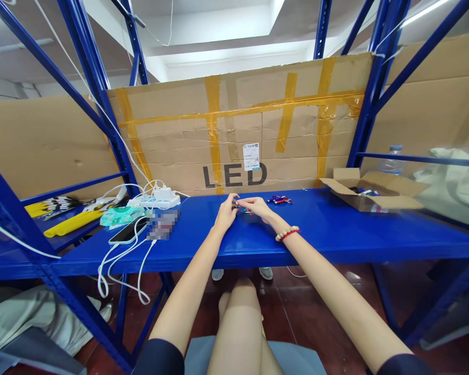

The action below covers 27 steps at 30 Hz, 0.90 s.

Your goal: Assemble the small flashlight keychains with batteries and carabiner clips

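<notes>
My left hand [226, 212] and my right hand [261, 209] meet over the middle of the blue shelf [312, 234]. Their fingertips are pinched together around a small dark, shiny piece [235, 206], too small to name. Below my right hand's fingers, small teal and orange pieces [246, 211] lie on the shelf, partly hidden. Just beyond that hand rests a little pile of slim purple and red shiny pieces [280, 200], whose kind I cannot make out.
An open cardboard box [369, 200] stands at the right. To the left lie a phone [128, 232], white cables [109, 260], a power strip [166, 199] and a teal packet [121, 216]. A tall cardboard panel [172, 146] closes the back between blue posts.
</notes>
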Each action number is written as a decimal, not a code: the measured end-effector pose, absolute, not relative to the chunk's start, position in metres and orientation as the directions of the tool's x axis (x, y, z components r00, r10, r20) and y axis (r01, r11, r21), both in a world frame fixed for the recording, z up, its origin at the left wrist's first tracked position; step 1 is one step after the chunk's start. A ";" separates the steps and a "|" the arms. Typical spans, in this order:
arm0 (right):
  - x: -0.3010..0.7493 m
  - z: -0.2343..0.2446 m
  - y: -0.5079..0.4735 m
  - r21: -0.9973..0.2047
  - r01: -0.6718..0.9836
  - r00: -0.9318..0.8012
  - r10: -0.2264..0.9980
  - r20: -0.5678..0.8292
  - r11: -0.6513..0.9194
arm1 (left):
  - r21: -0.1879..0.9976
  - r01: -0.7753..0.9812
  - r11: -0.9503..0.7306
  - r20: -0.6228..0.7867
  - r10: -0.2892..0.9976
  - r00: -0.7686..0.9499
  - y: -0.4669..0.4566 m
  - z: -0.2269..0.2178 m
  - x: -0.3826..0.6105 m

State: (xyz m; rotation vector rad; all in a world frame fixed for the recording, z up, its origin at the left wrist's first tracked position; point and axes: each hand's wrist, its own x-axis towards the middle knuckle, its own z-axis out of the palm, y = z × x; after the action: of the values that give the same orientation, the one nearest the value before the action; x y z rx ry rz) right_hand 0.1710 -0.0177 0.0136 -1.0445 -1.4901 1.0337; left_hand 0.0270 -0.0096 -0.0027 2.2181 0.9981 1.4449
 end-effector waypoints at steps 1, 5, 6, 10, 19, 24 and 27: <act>0.170 0.013 -0.018 -0.954 0.122 -0.132 0.957 0.259 0.275 | 0.597 0.384 -0.704 0.669 0.701 0.246 -0.010 -0.003 0.027; 0.169 0.012 -0.019 -0.942 0.163 -0.144 0.952 0.271 0.293 | 0.606 0.378 -0.699 0.674 0.705 0.223 -0.010 -0.003 0.028; 0.170 0.012 -0.019 -0.941 0.169 -0.145 0.952 0.271 0.294 | 0.607 0.378 -0.698 0.678 0.704 0.210 -0.010 -0.003 0.028; 0.171 0.012 -0.018 -0.936 0.191 -0.151 0.951 0.271 0.297 | 0.601 0.386 -0.699 0.692 0.698 0.187 -0.007 -0.004 0.027; 0.173 0.006 -0.010 -0.786 0.391 -0.120 0.873 0.473 0.480 | 0.605 0.392 -0.693 0.689 0.702 0.178 -0.003 -0.006 0.026; 0.172 0.008 -0.016 -0.461 0.650 -0.240 0.739 0.630 0.604 | 0.611 0.404 -0.681 0.691 0.708 0.147 -0.004 -0.006 0.025; 0.172 0.012 -0.023 -0.272 0.746 -0.360 0.712 0.604 0.608 | 0.605 0.413 -0.681 0.692 0.706 0.151 -0.006 -0.005 0.024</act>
State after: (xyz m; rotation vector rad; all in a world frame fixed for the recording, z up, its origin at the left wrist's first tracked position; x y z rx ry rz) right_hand 0.1721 -0.0225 0.0117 -1.1439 -2.1315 -0.0639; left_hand 0.0243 -0.0060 -0.0054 2.1590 1.0846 1.5411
